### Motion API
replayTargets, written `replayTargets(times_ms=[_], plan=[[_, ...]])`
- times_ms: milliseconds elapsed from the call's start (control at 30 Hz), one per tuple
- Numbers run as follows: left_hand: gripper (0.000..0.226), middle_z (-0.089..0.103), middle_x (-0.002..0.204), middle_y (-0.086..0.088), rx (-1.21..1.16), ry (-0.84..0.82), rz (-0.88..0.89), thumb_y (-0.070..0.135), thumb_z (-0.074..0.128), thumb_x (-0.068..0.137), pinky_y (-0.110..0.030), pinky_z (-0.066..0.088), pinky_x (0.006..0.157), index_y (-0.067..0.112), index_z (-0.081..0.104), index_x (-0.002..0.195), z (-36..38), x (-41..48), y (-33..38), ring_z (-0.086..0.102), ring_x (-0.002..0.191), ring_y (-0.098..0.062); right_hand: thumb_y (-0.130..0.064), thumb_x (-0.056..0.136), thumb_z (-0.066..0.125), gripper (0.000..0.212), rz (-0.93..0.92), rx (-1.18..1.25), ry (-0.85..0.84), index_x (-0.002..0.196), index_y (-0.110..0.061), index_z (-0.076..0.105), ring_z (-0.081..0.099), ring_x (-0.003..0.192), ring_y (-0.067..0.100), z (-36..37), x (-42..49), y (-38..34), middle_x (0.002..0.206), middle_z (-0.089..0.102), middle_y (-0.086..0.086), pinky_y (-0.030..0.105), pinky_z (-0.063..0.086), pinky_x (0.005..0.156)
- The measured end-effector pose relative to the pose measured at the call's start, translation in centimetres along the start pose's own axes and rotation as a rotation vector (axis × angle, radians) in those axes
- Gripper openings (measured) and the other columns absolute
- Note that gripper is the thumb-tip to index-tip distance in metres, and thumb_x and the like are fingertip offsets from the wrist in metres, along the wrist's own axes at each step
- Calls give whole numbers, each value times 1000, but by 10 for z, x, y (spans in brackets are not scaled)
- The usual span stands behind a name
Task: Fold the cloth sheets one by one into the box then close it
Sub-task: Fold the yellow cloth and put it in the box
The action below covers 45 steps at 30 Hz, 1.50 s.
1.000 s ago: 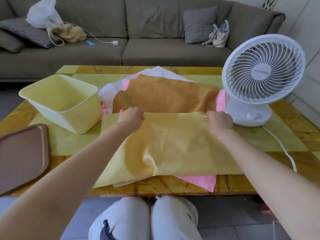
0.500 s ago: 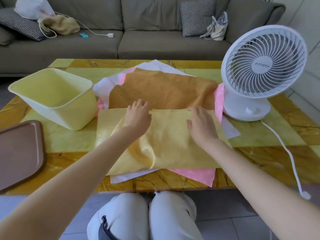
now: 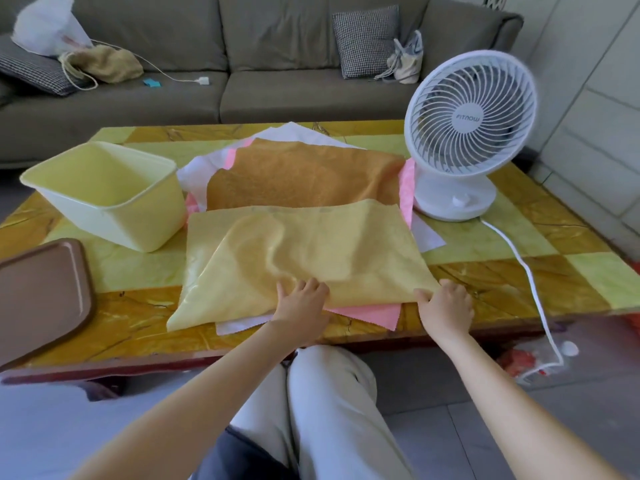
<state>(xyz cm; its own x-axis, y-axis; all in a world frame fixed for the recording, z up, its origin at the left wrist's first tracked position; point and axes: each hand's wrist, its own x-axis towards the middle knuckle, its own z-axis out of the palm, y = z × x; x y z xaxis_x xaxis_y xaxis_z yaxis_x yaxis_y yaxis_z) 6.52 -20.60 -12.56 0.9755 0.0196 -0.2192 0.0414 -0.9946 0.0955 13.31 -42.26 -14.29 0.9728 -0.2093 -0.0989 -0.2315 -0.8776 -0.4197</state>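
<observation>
Left hand (image 3: pixel 303 303) and right hand (image 3: pixel 445 306), apart, pinch the near edge of the cloth (image 3: pixel 311 247); lifting could drag the pink sheet (image 3: pixel 367 315) along.

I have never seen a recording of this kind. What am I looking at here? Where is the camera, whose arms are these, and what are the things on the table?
There is no machine here. A person wears a camera on the head, so you look down along their own arms. On the table lies a pile of sheets: a yellow cloth on top, and under it an orange cloth, a pink cloth and a white cloth. The right hand pinches the yellow cloth's near corner. The left hand lies on its near edge; its grip is unclear. At the left stand an open yellow box and a flat brown piece, probably its lid. At the right is a white fan.
</observation>
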Motion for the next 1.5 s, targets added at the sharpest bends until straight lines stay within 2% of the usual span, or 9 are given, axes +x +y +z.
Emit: replayTargets(times_ms=[100,333,500,633,800,967,1100,1333,1500], plan=[[40,40,134,0,17,32,-33,29,44,96,-61,7,112,19,37,134,0,-2,3,37,129,-21,-33,95,51,36,-130,151,-82,110,-1,57,58,103,33,-6,0,-1,107,63,14,36,43,76],[30,49,118,0,132,253,-46,13,51,90,-35,31,91,18,46,119,-7,-1,21,47,111,-22,-40,98,42,35,-394,252,157,81,-9,48,60,66,23,-51,-18,-30,71,63,4,35,44,56],[37,54,108,2,121,303,72,-4,49,83,-34,28,83,19,47,111,-10,-8,45,56,95,-21,-33,98,42,27,-241,-89,101,86,-10,48,61,85,32,-69,2,12,90,66,12,33,40,61],[29,55,115,1,-19,127,121,3,38,93,-34,30,91,19,48,115,-1,-16,57,59,97,-23,-7,92,49,39,-131,-275,-48,130,-4,39,50,117,31,-47,-5,23,127,52,15,39,44,89],[25,46,121,-1,-320,181,80,18,37,99,-31,37,88,16,49,121,-10,-31,32,55,100,-26,-1,91,50,52,-571,-132,-79,141,-6,34,31,137,24,-17,-36,-13,146,34,10,32,30,113],[30,45,122,-11,-346,433,-264,20,43,97,-37,38,95,12,46,125,-12,-49,-49,46,113,-30,-21,102,36,46,-761,-50,-303,147,-14,28,18,145,18,16,-63,-57,157,19,2,30,21,116],[47,42,134,-17,-370,386,-639,34,39,98,-46,34,100,9,32,137,-8,-74,-98,39,124,-35,-25,102,35,47,-764,-172,-327,146,-9,30,22,143,20,31,-71,-73,155,23,6,31,21,115],[43,56,109,-14,-622,444,-564,4,39,91,-33,42,58,14,30,132,-4,-88,-115,53,78,-29,-16,100,33,32,-706,-285,-190,126,-8,50,46,120,24,40,-69,-83,131,50,6,33,42,92],[39,49,121,-10,-295,303,-593,3,43,90,-34,44,64,15,40,126,4,-96,-134,54,89,-29,-9,97,37,29,-678,-356,-128,115,-12,59,56,105,23,34,-57,-80,117,58,4,31,46,82]])
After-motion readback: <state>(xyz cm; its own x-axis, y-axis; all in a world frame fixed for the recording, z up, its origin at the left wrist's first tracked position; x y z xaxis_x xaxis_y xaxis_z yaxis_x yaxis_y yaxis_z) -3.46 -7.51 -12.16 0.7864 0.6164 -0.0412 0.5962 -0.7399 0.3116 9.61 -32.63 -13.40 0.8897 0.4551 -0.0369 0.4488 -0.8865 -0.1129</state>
